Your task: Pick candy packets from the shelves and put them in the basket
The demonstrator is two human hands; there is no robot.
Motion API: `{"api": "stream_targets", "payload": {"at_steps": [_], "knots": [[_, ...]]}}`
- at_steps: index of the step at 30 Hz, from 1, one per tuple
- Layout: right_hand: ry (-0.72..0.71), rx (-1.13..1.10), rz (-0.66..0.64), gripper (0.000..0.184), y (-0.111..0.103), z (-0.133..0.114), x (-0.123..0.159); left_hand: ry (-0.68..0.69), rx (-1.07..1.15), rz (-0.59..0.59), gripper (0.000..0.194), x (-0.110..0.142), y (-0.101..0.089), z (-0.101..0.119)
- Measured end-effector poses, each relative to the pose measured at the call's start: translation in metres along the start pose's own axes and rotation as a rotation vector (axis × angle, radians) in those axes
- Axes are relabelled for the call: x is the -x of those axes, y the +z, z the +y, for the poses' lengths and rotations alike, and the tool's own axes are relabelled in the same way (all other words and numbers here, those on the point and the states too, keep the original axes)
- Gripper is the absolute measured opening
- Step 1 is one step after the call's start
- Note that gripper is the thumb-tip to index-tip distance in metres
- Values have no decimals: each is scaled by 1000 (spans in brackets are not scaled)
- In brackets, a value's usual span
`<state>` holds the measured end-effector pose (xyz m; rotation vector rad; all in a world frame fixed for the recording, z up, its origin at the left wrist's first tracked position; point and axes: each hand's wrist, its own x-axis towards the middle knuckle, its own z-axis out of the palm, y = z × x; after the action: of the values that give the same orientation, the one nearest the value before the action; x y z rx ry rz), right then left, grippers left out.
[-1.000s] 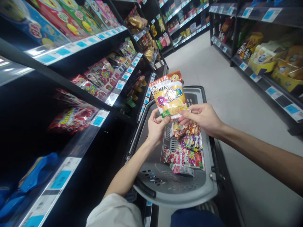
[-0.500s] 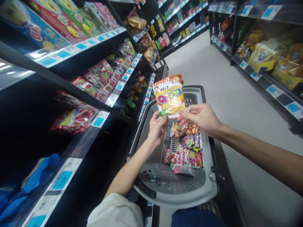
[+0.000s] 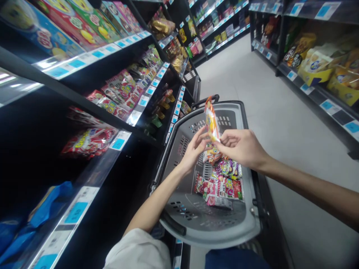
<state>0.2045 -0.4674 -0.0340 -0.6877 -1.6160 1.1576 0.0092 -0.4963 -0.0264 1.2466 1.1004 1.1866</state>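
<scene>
My right hand [image 3: 241,148] pinches the lower end of an orange and yellow candy packet [image 3: 212,119], which stands edge-on above the shopping basket [image 3: 224,239]. Just to its left is my left hand [image 3: 197,146], fingers stretched and apart, their tips beside the packet; whether they touch it I cannot tell. Inside the grey basket, along its right side, lie more candy packets: a red and pink one [image 3: 229,187], a purple and white one [image 3: 226,167] and an orange one [image 3: 211,155] partly hidden under my hands.
Dark shelves on the left hold candy bags [image 3: 122,87], a red candy bag [image 3: 89,142] and boxes [image 3: 56,28]. On the right, another shelf carries yellow snack bags [image 3: 316,65]. A grey floor [image 3: 252,82] runs between them, with further shelves at the far end.
The packet has turned from facing me to edge-on. My left hand has let go of its lower left corner and its fingers have spread; my right hand keeps hold.
</scene>
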Motion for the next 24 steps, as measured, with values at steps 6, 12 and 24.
{"api": "stream_targets", "payload": {"at_steps": [6,12,24], "knots": [[-384,524,-454,17,4,-4,10,-179,293,-75,84,16,25,1],[-341,836,-729,17,8,-19,10,-349,488,-28,70,15,30,2],[-422,926,-774,23,9,-18,10,-333,573,5,69,16,29,3]]}}
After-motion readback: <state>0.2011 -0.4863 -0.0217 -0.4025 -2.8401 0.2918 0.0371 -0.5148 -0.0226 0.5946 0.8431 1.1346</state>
